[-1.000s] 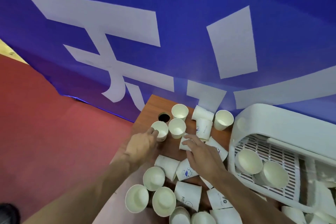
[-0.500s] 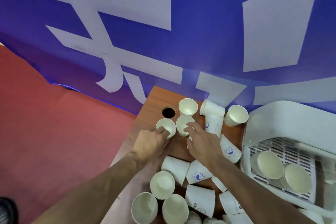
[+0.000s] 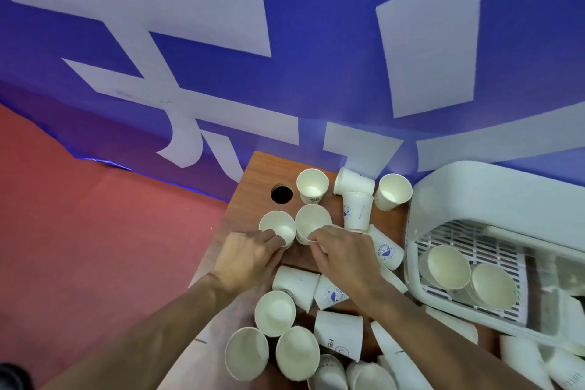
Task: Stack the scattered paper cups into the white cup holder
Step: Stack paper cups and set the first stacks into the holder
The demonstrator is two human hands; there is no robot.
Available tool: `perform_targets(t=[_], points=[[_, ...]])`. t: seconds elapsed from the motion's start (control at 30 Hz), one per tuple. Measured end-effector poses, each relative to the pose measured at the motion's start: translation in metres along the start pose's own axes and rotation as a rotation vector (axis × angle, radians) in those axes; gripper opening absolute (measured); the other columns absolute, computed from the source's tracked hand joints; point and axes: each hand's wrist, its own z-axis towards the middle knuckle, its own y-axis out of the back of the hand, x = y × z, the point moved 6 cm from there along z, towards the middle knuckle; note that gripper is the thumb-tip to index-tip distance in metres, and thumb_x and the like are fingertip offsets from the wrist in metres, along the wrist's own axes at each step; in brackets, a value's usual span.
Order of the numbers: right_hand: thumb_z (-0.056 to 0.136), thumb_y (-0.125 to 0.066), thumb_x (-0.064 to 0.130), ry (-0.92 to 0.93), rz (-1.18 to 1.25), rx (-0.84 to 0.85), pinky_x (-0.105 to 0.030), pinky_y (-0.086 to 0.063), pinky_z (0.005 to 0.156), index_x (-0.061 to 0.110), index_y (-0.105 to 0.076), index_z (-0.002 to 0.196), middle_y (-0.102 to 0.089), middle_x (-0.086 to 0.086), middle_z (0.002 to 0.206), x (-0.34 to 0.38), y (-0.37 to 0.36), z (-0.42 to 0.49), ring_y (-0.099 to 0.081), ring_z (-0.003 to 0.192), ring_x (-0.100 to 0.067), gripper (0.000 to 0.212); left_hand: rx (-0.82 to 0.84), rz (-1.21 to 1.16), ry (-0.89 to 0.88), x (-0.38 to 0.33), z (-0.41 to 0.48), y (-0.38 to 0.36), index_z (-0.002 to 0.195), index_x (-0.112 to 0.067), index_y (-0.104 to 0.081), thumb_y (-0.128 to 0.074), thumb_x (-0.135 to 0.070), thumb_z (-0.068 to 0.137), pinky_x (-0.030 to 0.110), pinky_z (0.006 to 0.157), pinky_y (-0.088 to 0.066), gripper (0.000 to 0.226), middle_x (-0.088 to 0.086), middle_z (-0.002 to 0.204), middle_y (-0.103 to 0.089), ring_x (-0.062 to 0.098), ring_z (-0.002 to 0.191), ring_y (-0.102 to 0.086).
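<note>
Several white paper cups lie scattered on a brown wooden table (image 3: 256, 171), some upright, some tipped over. My left hand (image 3: 245, 258) grips an upright cup (image 3: 277, 226) near the table's left edge. My right hand (image 3: 343, 255) holds the upright cup (image 3: 311, 220) right beside it, fingers over its near rim. The two cups touch. The white cup holder (image 3: 474, 187) stands at the right, with two stacks of cups (image 3: 446, 267) (image 3: 492, 286) lying on its slotted floor.
A round hole (image 3: 281, 194) is cut in the table near its far left corner. More cups (image 3: 274, 313) crowd the near end of the table under my forearms. A blue banner with white shapes (image 3: 285, 41) hangs behind; red floor (image 3: 95, 231) lies to the left.
My right hand has moved left from a tipped cup to the upright cup and closed on it. My left hand has tightened on its cup. The camera has come closer.
</note>
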Motion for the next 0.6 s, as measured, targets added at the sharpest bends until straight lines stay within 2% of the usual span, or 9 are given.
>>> perform_targets(t=[0.1,0.17,0.23,0.3,0.43,0.53,0.6], points=[[0.089,-0.063,0.030,-0.018,0.076,-0.099,-0.031,-0.048,0.050,0.030,-0.070,0.091,-0.069,0.012,0.082,-0.010,0.023,-0.022,-0.064,0.070,-0.008,0.007,-0.043,-0.006,-0.031,-0.018,0.002,0.014,0.075,-0.022,-0.062,-0.057,-0.028,0.091,0.029,0.037,-0.035,0.018,-0.004,0.064,-0.055,0.020,0.049,-0.053],[0.089,-0.063,0.031,-0.019,0.113,-0.145,-0.026,-0.045,0.048,0.031,-0.069,0.092,-0.069,0.014,0.084,-0.022,0.039,-0.039,-0.063,0.071,-0.006,0.007,-0.074,-0.013,-0.070,-0.035,0.007,0.021,0.077,-0.022,-0.062,-0.054,-0.030,0.093,0.029,0.037,-0.035,0.020,-0.004,0.064,-0.055,0.020,0.049,-0.052],[0.089,-0.061,0.033,-0.033,0.103,-0.185,-0.013,-0.030,0.049,0.033,-0.068,0.092,-0.068,0.015,0.085,-0.035,0.059,-0.058,-0.060,0.070,-0.004,0.007,-0.114,-0.016,-0.132,-0.058,0.016,0.026,0.079,-0.023,-0.062,-0.055,-0.031,0.094,0.027,0.037,-0.031,0.018,-0.005,0.065,-0.055,0.019,0.049,-0.051],[0.088,-0.060,0.033,-0.047,0.091,-0.229,-0.012,-0.020,0.050,0.033,-0.068,0.090,-0.067,0.015,0.082,-0.047,0.078,-0.075,-0.058,0.068,-0.003,0.008,-0.162,-0.014,-0.176,-0.081,0.026,0.030,0.080,-0.024,-0.062,-0.056,-0.034,0.093,0.026,0.038,-0.028,0.017,-0.006,0.067,-0.056,0.017,0.050,-0.051],[0.086,-0.065,0.029,-0.065,0.113,-0.290,-0.018,-0.031,0.048,0.032,-0.071,0.089,-0.069,0.017,0.084,-0.069,0.111,-0.105,-0.058,0.072,-0.002,0.007,-0.282,-0.024,-0.185,-0.122,0.046,0.043,0.080,-0.026,-0.063,-0.061,-0.034,0.089,0.022,0.042,-0.018,0.012,-0.009,0.070,-0.058,0.014,0.048,-0.047],[0.087,-0.067,0.029,-0.058,0.112,-0.315,-0.018,-0.031,0.048,0.032,-0.070,0.089,-0.068,0.018,0.084,-0.086,0.133,-0.125,-0.058,0.072,0.001,0.005,-0.324,-0.057,-0.248,-0.150,0.057,0.052,0.080,-0.026,-0.065,-0.060,-0.031,0.088,0.021,0.044,-0.019,0.011,-0.010,0.070,-0.061,0.013,0.048,-0.047],[0.088,-0.067,0.029,-0.071,0.133,-0.352,-0.017,-0.035,0.047,0.031,-0.070,0.090,-0.068,0.018,0.085,-0.103,0.146,-0.143,-0.059,0.069,0.001,0.004,-0.317,-0.082,-0.316,-0.169,0.063,0.053,0.079,-0.025,-0.066,-0.060,-0.030,0.088,0.021,0.045,-0.018,0.012,-0.010,0.068,-0.060,0.013,0.048,-0.046]])
